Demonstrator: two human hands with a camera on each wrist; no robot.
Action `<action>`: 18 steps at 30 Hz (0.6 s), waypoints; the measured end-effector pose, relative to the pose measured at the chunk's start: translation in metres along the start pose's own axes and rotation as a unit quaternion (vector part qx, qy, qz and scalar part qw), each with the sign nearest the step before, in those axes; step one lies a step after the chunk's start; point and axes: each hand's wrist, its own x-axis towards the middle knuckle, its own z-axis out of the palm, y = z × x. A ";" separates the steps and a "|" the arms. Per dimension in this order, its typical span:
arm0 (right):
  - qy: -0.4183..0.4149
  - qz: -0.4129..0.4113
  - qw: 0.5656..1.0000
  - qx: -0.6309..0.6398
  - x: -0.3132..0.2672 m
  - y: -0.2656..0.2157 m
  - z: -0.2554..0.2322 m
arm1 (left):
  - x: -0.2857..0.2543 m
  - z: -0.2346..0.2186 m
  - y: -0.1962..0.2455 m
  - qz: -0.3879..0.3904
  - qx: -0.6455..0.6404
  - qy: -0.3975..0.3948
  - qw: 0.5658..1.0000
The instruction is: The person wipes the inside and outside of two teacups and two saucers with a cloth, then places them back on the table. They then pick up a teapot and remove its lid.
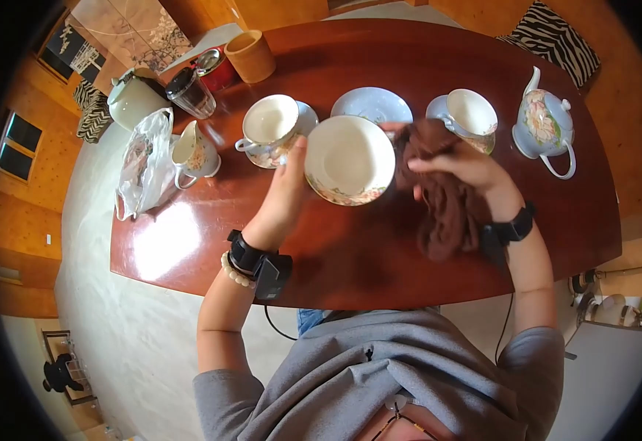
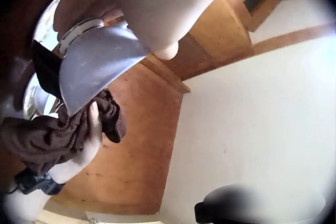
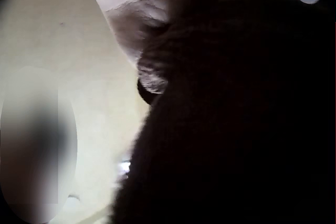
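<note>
In the head view my left hand grips a floral teacup by its left side, thumb near the rim. The cup is tilted so that its white inside faces up at me; no handle shows. From the left wrist, its pale blue outside and gold-banded foot are visible. My right hand holds a crumpled brown cloth at the cup's right side, and the cloth overlaps the rim in the left wrist view. Dark cloth fills much of the right wrist view. Behind the cup lies a blue saucer.
Two more teacups stand on saucers. A floral teapot is at right. On the left are a creamer, a plastic bag, a pale green pot, a lidded glass, a red tin and a wooden cup.
</note>
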 end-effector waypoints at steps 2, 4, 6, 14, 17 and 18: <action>0.002 0.129 0.990 0.056 -0.019 0.008 0.006 | -0.010 0.011 -0.008 -0.026 -0.001 -0.010 1.000; 0.029 0.109 0.988 0.108 -0.035 0.020 0.014 | -0.017 0.022 -0.019 -0.038 -0.001 0.010 0.999; 0.031 0.120 0.985 0.121 -0.046 0.028 0.010 | -0.021 0.024 -0.033 -0.037 -0.003 0.022 0.999; 0.061 0.171 0.977 0.111 -0.058 0.047 0.002 | -0.026 0.011 -0.063 -0.012 0.206 0.025 0.978; 0.053 0.188 0.975 0.104 -0.058 0.049 0.001 | -0.032 0.014 -0.057 0.019 0.256 0.023 0.966; 0.049 0.194 0.974 0.103 -0.058 0.050 0.001 | -0.033 0.015 -0.056 0.036 0.262 0.025 0.964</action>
